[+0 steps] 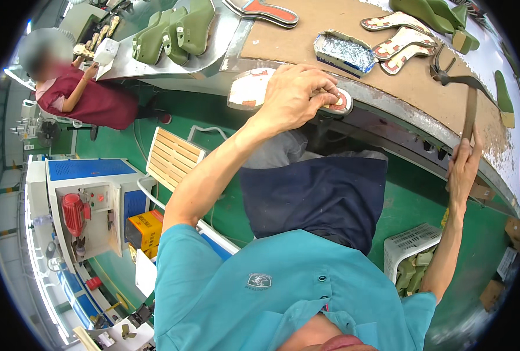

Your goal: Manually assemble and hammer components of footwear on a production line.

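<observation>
My left hand (299, 96) is closed over a pale insole (249, 89) at the table's near edge. Its broad white end sticks out left of my fingers, and a rounded end with a reddish patch shows to the right. Thumb and fingertips are pinched near that rounded end; anything tiny between them is too small to make out. Whether a shoe last sits under the insole is mostly hidden by my hand. My right hand (464, 164) grips the lower handle of a hammer (471, 108), whose dark metal head is up over the tabletop at the right.
An open box of small metal nails (344, 51) stands on the brown work surface (283, 44). Several insoles (409, 50) and green shoe lasts (426, 14) lie beyond it. More green lasts (192, 29) stand left. A crate (409, 245) is at lower right; a co-worker (90, 96) stands far left.
</observation>
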